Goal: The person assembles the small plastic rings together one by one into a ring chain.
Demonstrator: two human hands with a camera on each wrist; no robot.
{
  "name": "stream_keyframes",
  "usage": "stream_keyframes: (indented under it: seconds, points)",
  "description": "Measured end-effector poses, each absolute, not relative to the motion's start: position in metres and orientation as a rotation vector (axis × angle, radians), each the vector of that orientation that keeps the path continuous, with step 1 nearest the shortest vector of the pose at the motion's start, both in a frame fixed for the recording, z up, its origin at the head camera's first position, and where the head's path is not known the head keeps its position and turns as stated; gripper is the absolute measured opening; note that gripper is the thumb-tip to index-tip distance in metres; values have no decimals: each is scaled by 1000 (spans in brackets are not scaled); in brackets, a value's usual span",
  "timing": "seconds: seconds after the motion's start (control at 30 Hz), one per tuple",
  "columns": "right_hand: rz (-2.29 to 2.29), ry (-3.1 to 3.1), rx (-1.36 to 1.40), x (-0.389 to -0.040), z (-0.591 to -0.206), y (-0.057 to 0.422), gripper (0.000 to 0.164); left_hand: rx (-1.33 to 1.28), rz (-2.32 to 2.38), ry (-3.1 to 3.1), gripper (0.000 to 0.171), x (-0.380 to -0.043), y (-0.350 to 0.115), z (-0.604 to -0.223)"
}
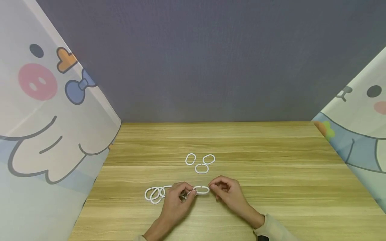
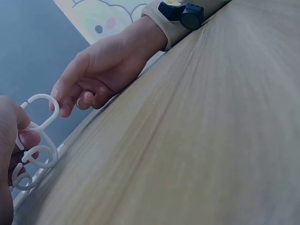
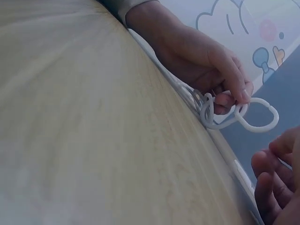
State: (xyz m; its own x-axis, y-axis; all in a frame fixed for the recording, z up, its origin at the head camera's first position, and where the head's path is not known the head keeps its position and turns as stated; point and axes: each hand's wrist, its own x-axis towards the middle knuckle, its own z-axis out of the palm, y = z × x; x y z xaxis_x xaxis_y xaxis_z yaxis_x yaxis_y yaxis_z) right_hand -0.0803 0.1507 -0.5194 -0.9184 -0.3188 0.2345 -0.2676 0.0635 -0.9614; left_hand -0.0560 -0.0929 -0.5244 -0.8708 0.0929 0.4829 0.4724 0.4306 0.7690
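In the head view, my left hand [image 1: 178, 201] pinches a white plastic chain link [image 1: 205, 192] between thumb and index finger. The link is oval with a small gap in its side. It joins a chain of several white links [image 1: 152, 194], which trails to the left and lies partly hidden behind the hand. My right hand [image 1: 229, 194] is just beyond the link's free end, its fingers bent. The right wrist view shows a narrow space between its fingertips [image 3: 262, 159] and the link [image 3: 262, 129]. In the left wrist view, the linked rings [image 2: 47, 157] hang below the left fingers.
Three loose white links lie farther back on the wood-grain table: a left one [image 1: 187, 160], a right one [image 1: 212, 156] and a nearer one [image 1: 201, 172]. A grey panel [image 1: 211, 67] rises behind the table, with cartoon-printed panels [image 1: 99, 110] at both sides.
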Motion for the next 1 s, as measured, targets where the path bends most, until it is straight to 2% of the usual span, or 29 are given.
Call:
stream_keyframes:
  seconds: [0.17, 0.37, 0.7, 1.0]
  points:
    - [-1950, 2497, -652, -86, -522, 151, 5, -492, -1426, -2295, 24, -57, -93, -526]
    - [-1770, 2761, -803, -94, -525, 153, 18, -491, -1430, -2293, 23, -57, -94, -526]
    - [-1224, 3024, -958, -107, -528, 160, 41, -471, -1458, -2312, 24, -57, -94, -526]
    - [-978, 3113, -1031, -107, -525, 158, 43, -448, -1474, -2334, 24, -56, -94, -524]
